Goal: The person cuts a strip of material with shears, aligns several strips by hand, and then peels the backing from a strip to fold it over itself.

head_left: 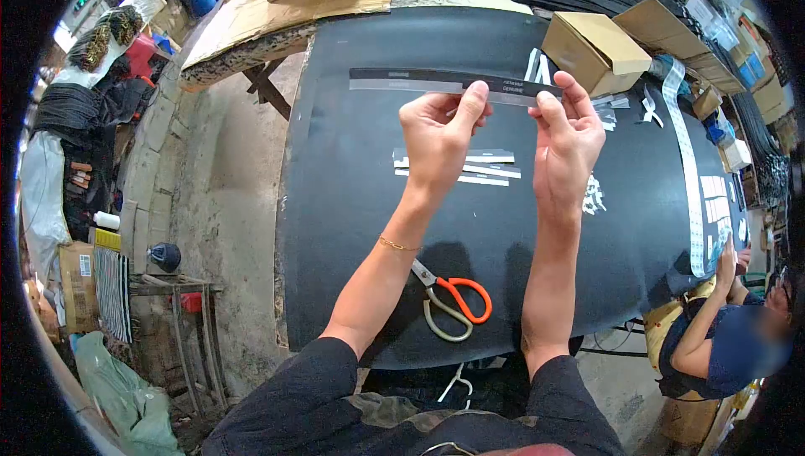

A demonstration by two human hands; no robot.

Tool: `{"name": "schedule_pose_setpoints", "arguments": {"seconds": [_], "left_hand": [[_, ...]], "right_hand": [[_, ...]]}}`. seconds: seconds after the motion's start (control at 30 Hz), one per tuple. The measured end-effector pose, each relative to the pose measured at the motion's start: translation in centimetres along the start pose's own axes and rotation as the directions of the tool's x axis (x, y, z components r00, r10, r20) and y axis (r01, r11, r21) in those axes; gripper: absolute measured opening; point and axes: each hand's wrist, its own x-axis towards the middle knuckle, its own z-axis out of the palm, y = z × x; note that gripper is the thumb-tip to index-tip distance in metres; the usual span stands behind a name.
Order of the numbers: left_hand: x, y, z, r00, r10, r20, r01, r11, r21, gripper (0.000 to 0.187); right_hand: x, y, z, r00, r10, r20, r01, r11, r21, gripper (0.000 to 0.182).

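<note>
Head camera view: from where I stand, the person has a black label strip [411, 75] up above the tabletop [335, 204], well beyond the scissors [428, 280]. The left hand [440, 133] pinches it partway along, thumb on the face; the right hand [568, 141] grips it near its right end, thumb and fingers closed. It looks like a stretch of holding or lining up, with no cutting in hand. Whether it's one layer or two laid together, I can't tell.

Its long axis runs left to right across the person's front, dipping slightly at the right. A long free end points left past the left hand, a pale band runs along the lower edge, and small print reads "GENUINE". To my eye, any next move calls for keeping both pinches level so that free end doesn't swing or twist.

Nearer the scissors, just beyond them, lies a loose group of black-and-white strips [490, 170]. Beyond the scissors to the right sit small white scraps [592, 196] and, farther off, an open cardboard box [587, 57].
</note>
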Motion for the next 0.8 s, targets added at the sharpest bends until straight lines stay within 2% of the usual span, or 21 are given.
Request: {"name": "schedule_pose_setpoints", "arguments": {"seconds": [0.13,0.2,0.3,0.43,0.8], "left_hand": [[-0.03,0.29,-0.13,0.999,0.054,-0.004,-0.054,0.998,0.039,0.022],[-0.07,0.09,-0.11,0.998,0.053,-0.046,-0.053,0.999,0.002,0.021],[-0.02,0.18,-0.17,1.0,0.008,-0.029,-0.009,0.999,-0.052,0.021],[0.25,0.09,-0.48,1.0,0.004,-0.023,-0.004,1.0,-0.004,0.021],[0.71,0.91,-0.87,0.998,0.043,-0.042,-0.043,0.999,-0.002,0.035]], "right_hand": [[-0.04,0.24,0.08,1.0,0.007,0.013,-0.007,1.0,-0.01,0.03],[-0.05,0.39,0.02,0.999,0.015,0.039,-0.015,1.0,0.002,0.033],[0.0,0.71,-0.08,0.999,-0.001,0.046,0.001,1.0,0.012,0.033],[0.0,0.77,-0.05,0.999,0.003,0.036,-0.003,1.0,0.008,0.033],[-0.43,0.32,0.75,0.999,0.015,0.03,-0.015,1.0,0.001,0.026]]}}
